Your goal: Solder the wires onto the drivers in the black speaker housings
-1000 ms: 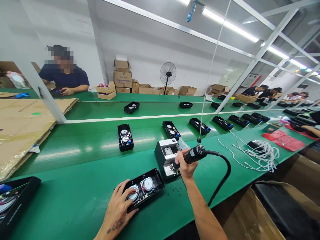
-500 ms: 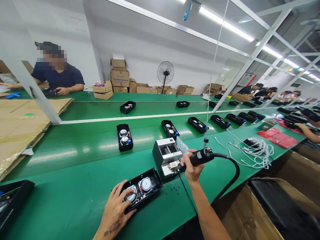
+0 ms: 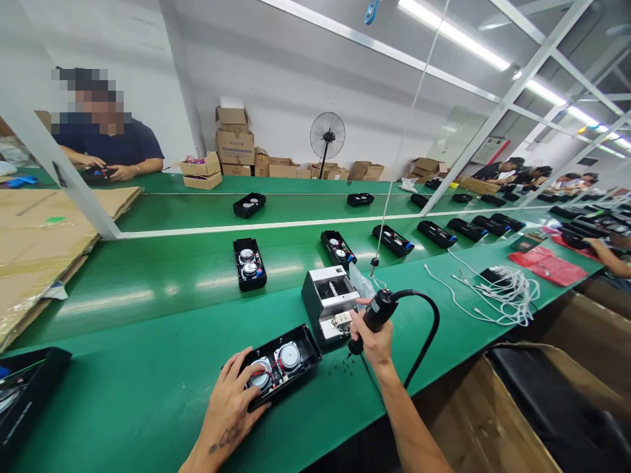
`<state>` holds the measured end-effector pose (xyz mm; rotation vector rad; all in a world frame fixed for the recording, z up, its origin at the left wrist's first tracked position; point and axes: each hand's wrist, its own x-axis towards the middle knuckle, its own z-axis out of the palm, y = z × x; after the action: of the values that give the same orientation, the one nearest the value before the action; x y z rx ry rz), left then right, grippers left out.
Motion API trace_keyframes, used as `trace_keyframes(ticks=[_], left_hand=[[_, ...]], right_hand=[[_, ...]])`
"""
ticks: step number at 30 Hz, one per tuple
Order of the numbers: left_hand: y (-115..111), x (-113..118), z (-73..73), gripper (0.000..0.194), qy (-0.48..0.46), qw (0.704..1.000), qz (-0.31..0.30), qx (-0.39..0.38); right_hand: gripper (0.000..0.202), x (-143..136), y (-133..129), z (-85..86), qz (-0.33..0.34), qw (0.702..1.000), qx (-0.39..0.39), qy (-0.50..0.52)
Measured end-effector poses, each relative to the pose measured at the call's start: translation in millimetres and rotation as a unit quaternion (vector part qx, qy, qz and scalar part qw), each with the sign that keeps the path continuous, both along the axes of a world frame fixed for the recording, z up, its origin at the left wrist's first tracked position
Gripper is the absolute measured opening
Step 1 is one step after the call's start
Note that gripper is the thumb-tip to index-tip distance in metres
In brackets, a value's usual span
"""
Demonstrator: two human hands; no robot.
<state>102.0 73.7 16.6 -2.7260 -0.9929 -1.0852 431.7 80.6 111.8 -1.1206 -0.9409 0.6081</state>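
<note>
My left hand [image 3: 231, 404] grips the near left end of an open black speaker housing [image 3: 306, 347], its fingers reaching over the wall beside one of two round silver speakers. Red wires run between the speakers. My right hand [image 3: 378, 343] is wrapped round a black electric screwdriver [image 3: 378, 310], tilted with its tip down, right of the housing. A thick black cable [image 3: 434, 328] arches from its top. Just behind the tip stands a grey and black screw feeder [image 3: 315, 297]. Several tiny dark screws [image 3: 340, 369] lie loose on the green mat below the tip.
More speaker housings [image 3: 249, 264] stand along the green conveyor [image 3: 187, 263] behind. Another housing [image 3: 29, 394] is at the left edge. White cables [image 3: 513, 295] lie coiled at right, near red plastic bags [image 3: 547, 264]. A thin cord [image 3: 389, 203] hangs down. A co-worker [image 3: 113, 144] sits across the line.
My right hand has drawn the screwdriver back from the screw feeder toward me and turned its tip down. The hanging cord has swung left. My left hand stays on the speaker housing.
</note>
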Motion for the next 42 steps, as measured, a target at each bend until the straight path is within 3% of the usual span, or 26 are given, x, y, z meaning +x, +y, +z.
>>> trace_keyframes(ticks=[5, 13, 19, 23, 27, 32, 37, 42], left_hand=[[0.2, -0.8, -1.6, 0.019, 0.005, 1.0, 0.006, 0.003], [-0.6, -0.2, -2.2, 0.02, 0.004, 1.0, 0.009, 0.004], [0.9, -0.7, -2.0, 0.02, 0.003, 1.0, 0.003, 0.005], [0.7, 0.5, -1.5, 0.02, 0.001, 1.0, 0.003, 0.007], [-0.6, 0.8, -0.7, 0.021, 0.0, 1.0, 0.004, 0.008], [-0.7, 1.7, -3.4, 0.022, 0.002, 1.0, 0.009, 0.004], [-0.9, 1.5, -16.1, 0.022, -0.014, 1.0, 0.014, -0.008], [-1.8, -25.8, -29.1, 0.02, 0.016, 1.0, 0.019, -0.018]], right_hand=[[0.041, 2.8, -3.8, -2.1, -0.011, 1.0, 0.028, -0.001], [0.036, -1.3, 14.7, 19.1, -0.11, 0.985, 0.128, 0.026], [0.035, -0.6, 23.6, 15.1, -0.068, 0.994, 0.086, -0.014], [0.034, 1.9, 17.2, 11.8, -0.013, 0.998, 0.039, -0.051], [0.036, 2.0, 7.9, 6.2, 0.009, 1.0, 0.007, -0.026], [0.04, 3.1, 1.8, -0.5, 0.008, 1.0, 0.013, 0.009], [0.04, 10.0, -5.2, -3.6, -0.033, 0.999, 0.007, -0.019], [0.039, 21.8, -24.1, -13.2, -0.06, 0.998, -0.008, -0.025]])
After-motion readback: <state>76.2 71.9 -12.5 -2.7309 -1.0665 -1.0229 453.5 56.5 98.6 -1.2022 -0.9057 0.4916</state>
